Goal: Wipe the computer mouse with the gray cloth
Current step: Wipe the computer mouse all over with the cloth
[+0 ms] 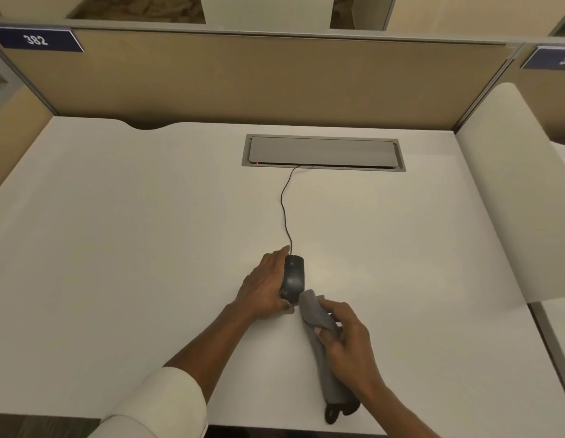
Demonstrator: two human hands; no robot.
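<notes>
A black wired computer mouse lies on the white desk, near the middle front. My left hand grips it from its left side, fingers along the edge and thumb at its rear. My right hand holds a folded gray cloth. The cloth's upper end touches the rear right of the mouse, and its long tail hangs down toward the desk's front edge. The mouse's thin black cable runs away to a slot in the desk.
A gray cable hatch is set into the desk at the back. Tan partition panels close the desk at the back and left, with a blue number tag. A white curved divider stands on the right.
</notes>
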